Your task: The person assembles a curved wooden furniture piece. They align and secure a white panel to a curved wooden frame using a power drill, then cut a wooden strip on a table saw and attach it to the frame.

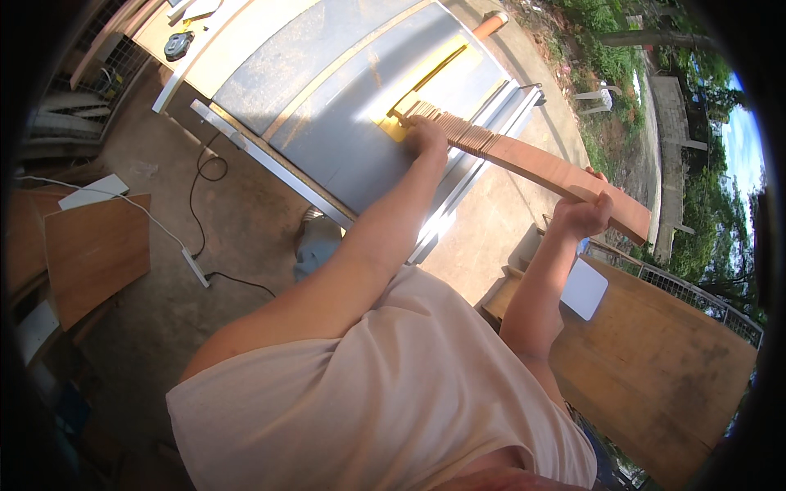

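A long wooden board [536, 164] slants across the front right part of a grey table saw [327, 114], with many close, parallel cuts along its left half. My left hand [427, 137] is closed on the board's cut end, by the yellow insert [442, 75] in the saw's top; its fingers are partly hidden. Further right, my right hand [584, 214] wraps round the uncut end, which sticks out past the saw's metal rail [499, 129]. The saw blade cannot be made out.
A tape measure [178, 46] lies on a pale wooden surface at the far left. Cables and a white power strip [196, 268] lie on the floor near a brown wood panel [98, 255]. At right, a wooden table [655, 360] carries a white rectangular piece [584, 288].
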